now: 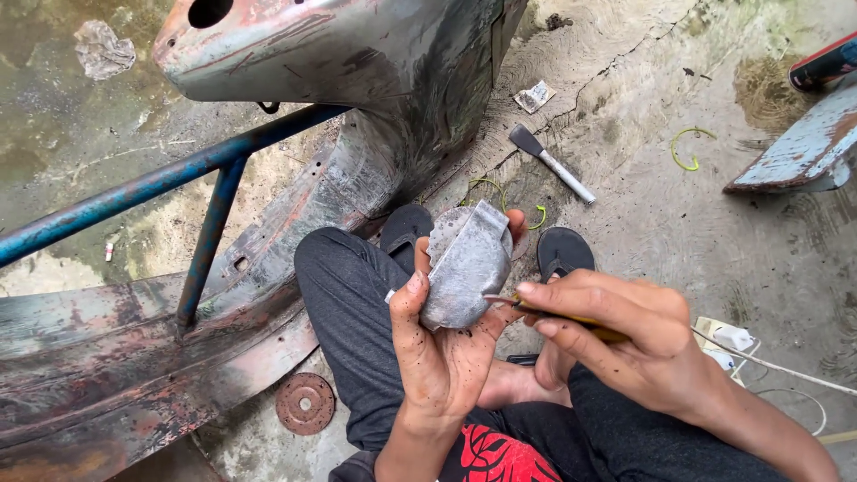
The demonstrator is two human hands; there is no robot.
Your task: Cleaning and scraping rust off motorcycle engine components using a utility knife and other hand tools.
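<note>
A: What's the left hand [437, 344] doing?

B: It's cupped around a grey metal piece [466, 265], thumb on the near edge and fingers behind, tilting the flat face up toward the eyes, likely so it can be worked on.

A: And the right hand [625, 335]?

B: Pinched tight on a thin yellow tool [571, 319], tip touching the piece at its 4 o'clock edge.

A: Anything around?

B: A scraper [552, 163] lies on the concrete floor [714, 223] at 1 o'clock from the piece, a rusty disc [305, 403] at 7 o'clock, and a blue pipe frame [170, 183] with a worn vehicle body panel [339, 54] at 10 o'clock.
</note>
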